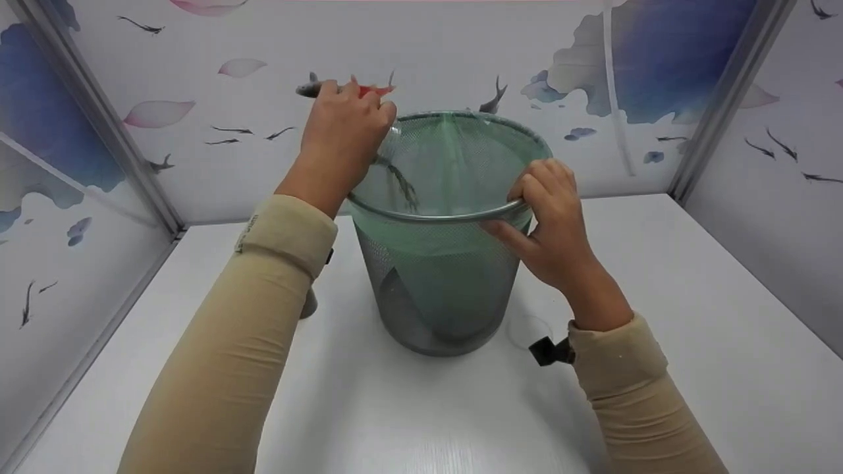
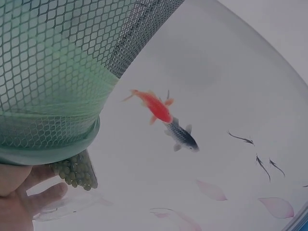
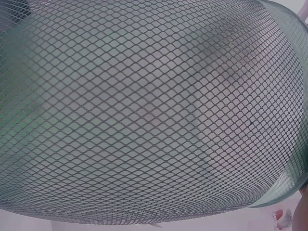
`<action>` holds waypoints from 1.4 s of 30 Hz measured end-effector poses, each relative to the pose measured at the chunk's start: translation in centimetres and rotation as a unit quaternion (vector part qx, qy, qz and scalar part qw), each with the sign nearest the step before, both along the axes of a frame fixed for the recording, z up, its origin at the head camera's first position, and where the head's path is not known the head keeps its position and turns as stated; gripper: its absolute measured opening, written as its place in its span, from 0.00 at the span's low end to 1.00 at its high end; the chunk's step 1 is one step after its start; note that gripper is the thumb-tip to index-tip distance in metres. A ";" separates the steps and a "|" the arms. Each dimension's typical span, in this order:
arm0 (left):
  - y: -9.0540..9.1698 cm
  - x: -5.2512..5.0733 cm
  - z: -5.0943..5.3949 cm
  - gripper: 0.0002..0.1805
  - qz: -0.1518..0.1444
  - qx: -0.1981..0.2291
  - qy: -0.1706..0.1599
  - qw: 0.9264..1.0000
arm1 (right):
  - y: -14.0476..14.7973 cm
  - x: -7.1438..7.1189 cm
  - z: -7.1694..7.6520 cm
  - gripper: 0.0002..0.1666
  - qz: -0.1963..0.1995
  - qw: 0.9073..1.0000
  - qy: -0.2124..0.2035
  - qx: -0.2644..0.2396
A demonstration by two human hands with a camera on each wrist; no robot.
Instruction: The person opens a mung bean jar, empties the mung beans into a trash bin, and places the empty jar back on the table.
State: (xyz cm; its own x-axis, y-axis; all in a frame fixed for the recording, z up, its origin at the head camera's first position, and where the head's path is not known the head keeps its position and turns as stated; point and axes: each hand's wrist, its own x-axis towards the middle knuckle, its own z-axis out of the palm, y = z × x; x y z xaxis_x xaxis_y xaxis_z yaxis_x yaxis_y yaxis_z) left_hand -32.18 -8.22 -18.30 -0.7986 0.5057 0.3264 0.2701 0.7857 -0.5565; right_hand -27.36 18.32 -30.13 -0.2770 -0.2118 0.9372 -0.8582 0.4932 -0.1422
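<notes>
A round wire-mesh bin (image 1: 448, 289) stands upright on the white table, with a thin green liner (image 1: 454, 247) folded over its rim. My right hand (image 1: 556, 217) grips the rim at the right, thumb outside and fingers over the top. At the left rim, my left hand (image 1: 346, 128) is raised with curled fingers. It holds what looks like a clear packet of greenish grains (image 2: 77, 173); this shows as a narrow dark-green strip (image 1: 400, 187) over the bin's mouth. Mesh (image 3: 144, 106) fills the right wrist view.
White panels (image 1: 421, 39) printed with fish, petals and blue shapes enclose the table (image 1: 421, 408) at the back and sides. Partly hidden by the left sleeve is a small grey rounded object (image 1: 308, 306). A black device (image 1: 552, 351) sits at the right cuff.
</notes>
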 end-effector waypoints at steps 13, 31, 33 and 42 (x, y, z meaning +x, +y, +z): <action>0.1 -0.1 0.1 0.21 0.005 -0.016 -0.001 1.000 | 0.1 0.0 0.0 0.37 -0.002 1.000 0.004 0.003; 0.2 -0.2 0.0 0.21 0.002 -0.031 -0.004 0.999 | 0.0 0.0 0.0 0.37 -0.002 1.000 0.003 0.004; 0.2 -0.2 0.0 0.21 0.002 -0.032 -0.003 0.999 | 0.1 0.0 0.0 0.37 -0.001 1.000 0.003 0.005; 0.3 -0.1 0.2 0.21 -0.002 -0.036 -0.002 0.999 | 0.0 0.1 0.0 0.36 0.000 1.000 0.001 0.001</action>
State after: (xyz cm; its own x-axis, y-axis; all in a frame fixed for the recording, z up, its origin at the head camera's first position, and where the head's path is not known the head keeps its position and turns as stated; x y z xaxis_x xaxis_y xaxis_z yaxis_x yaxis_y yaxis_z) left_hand -32.26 -7.97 -18.13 -0.7980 0.5311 0.2850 0.2760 0.7424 -0.6105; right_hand -27.30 18.32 -30.10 -0.2744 -0.2145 0.9374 -0.8591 0.4927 -0.1387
